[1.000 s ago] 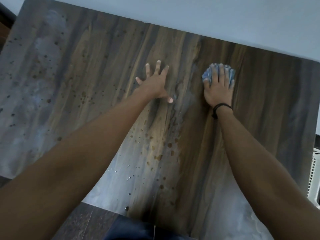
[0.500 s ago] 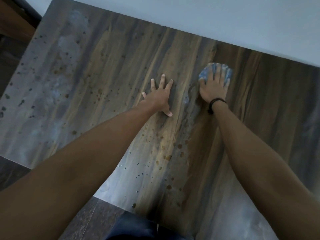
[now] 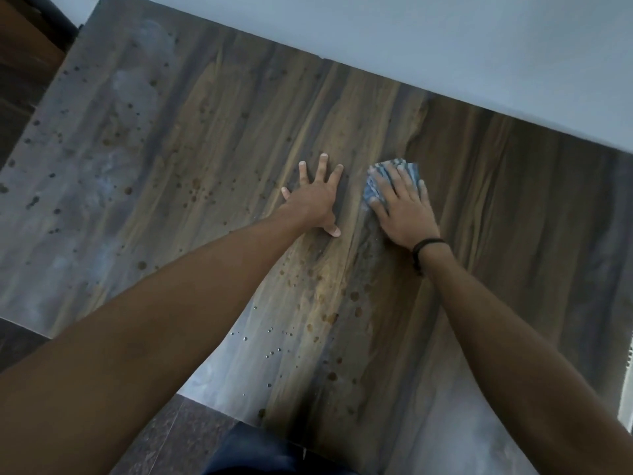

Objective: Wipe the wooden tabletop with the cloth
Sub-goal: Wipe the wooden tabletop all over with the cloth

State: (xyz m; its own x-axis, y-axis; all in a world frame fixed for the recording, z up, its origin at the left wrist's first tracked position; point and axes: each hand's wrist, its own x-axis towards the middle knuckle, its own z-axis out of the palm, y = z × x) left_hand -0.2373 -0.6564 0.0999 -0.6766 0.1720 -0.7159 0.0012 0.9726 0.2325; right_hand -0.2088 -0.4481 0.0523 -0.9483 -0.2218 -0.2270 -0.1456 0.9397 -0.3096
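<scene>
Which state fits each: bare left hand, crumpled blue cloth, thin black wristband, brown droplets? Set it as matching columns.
1 bare left hand; 2 crumpled blue cloth; 3 thin black wristband; 4 brown droplets
A beside the right hand; B scattered on the wooden tabletop; C flat, fingers spread; D pressed under the right hand
Pairs: 1-C; 2-D; 3-A; 4-B

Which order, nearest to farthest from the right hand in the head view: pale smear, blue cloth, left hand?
1. Blue cloth, pressed under the right hand.
2. Left hand, flat on the tabletop just to its left.
3. Pale smear, at the far-left corner.
</scene>
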